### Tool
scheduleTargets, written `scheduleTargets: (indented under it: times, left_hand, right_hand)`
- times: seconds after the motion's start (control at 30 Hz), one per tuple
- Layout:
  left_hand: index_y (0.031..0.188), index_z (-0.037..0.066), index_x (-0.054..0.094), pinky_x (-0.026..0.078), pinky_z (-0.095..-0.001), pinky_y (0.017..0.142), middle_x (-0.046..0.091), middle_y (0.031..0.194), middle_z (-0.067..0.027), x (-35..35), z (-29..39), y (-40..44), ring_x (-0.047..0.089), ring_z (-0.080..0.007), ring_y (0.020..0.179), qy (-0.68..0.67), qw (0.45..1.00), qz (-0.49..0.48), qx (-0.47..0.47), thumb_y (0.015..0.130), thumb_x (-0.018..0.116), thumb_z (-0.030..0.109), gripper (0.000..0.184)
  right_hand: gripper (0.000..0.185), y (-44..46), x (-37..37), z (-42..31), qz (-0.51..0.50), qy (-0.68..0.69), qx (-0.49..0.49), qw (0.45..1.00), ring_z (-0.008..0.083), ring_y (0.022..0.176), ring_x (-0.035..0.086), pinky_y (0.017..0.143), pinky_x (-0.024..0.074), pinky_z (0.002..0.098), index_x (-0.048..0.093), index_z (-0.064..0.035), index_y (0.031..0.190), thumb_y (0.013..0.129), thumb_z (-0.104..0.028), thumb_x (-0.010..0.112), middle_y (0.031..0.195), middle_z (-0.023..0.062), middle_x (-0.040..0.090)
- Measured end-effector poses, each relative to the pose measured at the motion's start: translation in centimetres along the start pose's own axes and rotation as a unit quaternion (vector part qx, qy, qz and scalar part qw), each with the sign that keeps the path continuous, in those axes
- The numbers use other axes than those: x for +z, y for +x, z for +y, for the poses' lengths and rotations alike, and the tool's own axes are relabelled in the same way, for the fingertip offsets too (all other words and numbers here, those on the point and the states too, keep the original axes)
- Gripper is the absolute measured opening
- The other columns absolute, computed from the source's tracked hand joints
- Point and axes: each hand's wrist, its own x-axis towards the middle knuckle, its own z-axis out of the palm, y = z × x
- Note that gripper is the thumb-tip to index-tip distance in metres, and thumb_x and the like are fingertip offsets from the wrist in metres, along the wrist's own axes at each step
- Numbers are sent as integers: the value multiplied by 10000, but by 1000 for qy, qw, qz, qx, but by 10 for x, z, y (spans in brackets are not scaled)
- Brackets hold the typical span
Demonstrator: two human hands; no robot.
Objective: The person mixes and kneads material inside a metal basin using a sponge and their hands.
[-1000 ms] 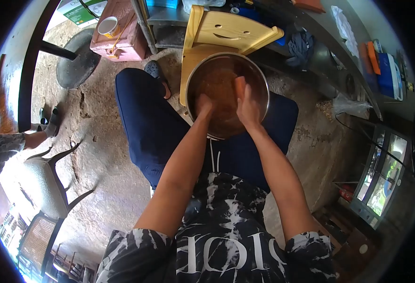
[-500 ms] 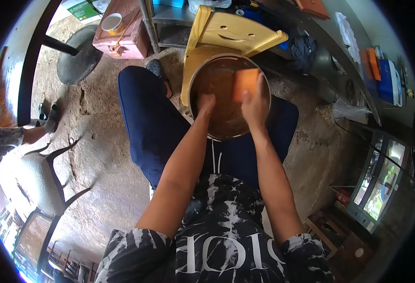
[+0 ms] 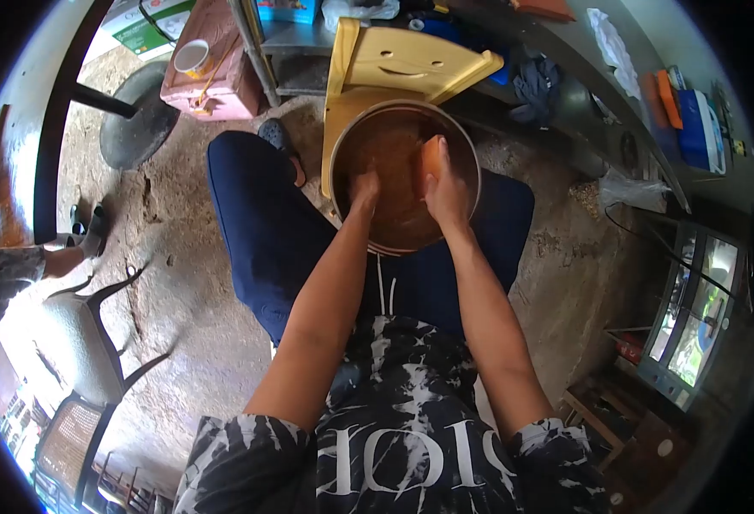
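A round metal pot (image 3: 479, 167) with a brown inside stands between my knees at the front of a yellow wooden chair. My right hand (image 3: 450, 190) is closed on an orange block (image 3: 429, 164), which it holds tilted inside the right half of the pot. The block looks like a sponge, though its material is hard to make out. My left hand (image 3: 365, 190) reaches down into the left half of the pot. Its fingers are blurred and partly hidden against the brown inside, so what they touch does not show.
Behind the pot rises the yellow chair (image 3: 411, 51), its backrest cut with a smiling face. A pink box (image 3: 214, 86) carries a white cup (image 3: 193, 56). Another person's foot (image 3: 64, 259) and a grey chair (image 3: 77, 347) are at the left. A glass-fronted cabinet (image 3: 689, 308) lies right.
The orange block has turned more edge-on and moved slightly down and left with my right hand. My left hand stays inside the pot. The whole view has shifted a little.
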Motion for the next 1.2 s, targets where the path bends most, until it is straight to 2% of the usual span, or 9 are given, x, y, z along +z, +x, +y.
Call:
scheduleTargets:
  times: [0.07, 0.2, 0.33, 0.47, 0.53, 0.57, 0.83, 0.97, 1.2]
  left_hand:
    - [1413, -54, 509, 388, -460, 1108, 495, 1447, -297, -7, 7, -1, 470, -428, 1359, -23, 999, 3, 29, 965, 456, 598, 793]
    - [1428, -58, 491, 359, -440, 1127, 477, 1478, -275, -10, 2, -7, 437, -401, 1397, -22, 997, -54, -46, 991, 387, 593, 790]
    - [1448, -53, 469, 347, -422, 1130, 467, 1503, -247, -7, 7, 3, 428, -374, 1413, -72, 989, -87, -98, 1016, 315, 581, 783]
    - [1515, -9, 392, 359, -394, 1119, 465, 1514, -182, -6, -1, 7, 459, -306, 1377, -223, 967, -121, -9, 1025, 373, 543, 739]
    - [1513, -36, 377, 314, -391, 1151, 410, 1560, -208, -11, 9, -6, 396, -330, 1438, -221, 970, -103, -14, 1022, 312, 600, 806]
    - [1513, -36, 377, 314, -391, 1151, 410, 1560, -208, -11, 11, -2, 396, -330, 1438, -224, 969, -99, -15, 1022, 312, 600, 806]
    - [1529, -17, 362, 304, -383, 1159, 417, 1557, -178, -10, 9, -3, 396, -303, 1433, -245, 964, -79, -62, 1032, 309, 595, 791]
    - [1526, -14, 370, 303, -375, 1162, 413, 1559, -179, -14, 15, -15, 396, -301, 1433, -220, 967, -120, -49, 1028, 308, 611, 802]
    - [1544, 63, 367, 307, -377, 1155, 406, 1560, -125, -21, 15, -12, 402, -274, 1415, -257, 954, -100, -118, 1033, 306, 591, 737]
  right_hand:
    - [830, 7, -1, 1, 281, 23, -205, 937, 478, 1016, 654, 856, 539, 525, 159, -202, 1608, 924, -119, 623, 1329, 259, 597]
    - [856, -2, 19, 6, 34, 21, -32, 999, 448, 897, 695, 804, 558, 526, 170, -187, 1608, 899, -80, 639, 1169, 253, 683]
    - [851, -1, 6, -8, 246, 70, -148, 955, 459, 875, 691, 763, 556, 536, 166, -233, 1610, 907, -91, 623, 1119, 253, 696]
    - [837, -1, 28, 4, 100, 32, -137, 985, 456, 889, 687, 763, 556, 532, 177, -185, 1607, 907, -101, 628, 1152, 241, 691]
    - [786, 3, 6, -10, 52, 82, -75, 992, 423, 1156, 617, 910, 542, 489, 227, -158, 1592, 911, -80, 613, 1506, 206, 463]
    - [797, 4, 11, -10, 189, 116, -141, 965, 436, 1134, 623, 898, 541, 496, 213, -165, 1595, 911, -77, 612, 1487, 217, 479]
    - [796, -2, 28, -11, 195, 103, -217, 951, 439, 1137, 623, 914, 544, 472, 241, -122, 1589, 900, -56, 633, 1403, 220, 555]
    - [769, -20, 28, -11, 31, 89, -115, 989, 420, 1232, 574, 986, 508, 470, 246, -102, 1587, 912, -37, 610, 1399, 240, 553]
    - [747, -16, 25, -5, 199, 131, -195, 952, 423, 1240, 575, 1029, 483, 455, 277, -80, 1573, 905, -18, 604, 1416, 244, 545]
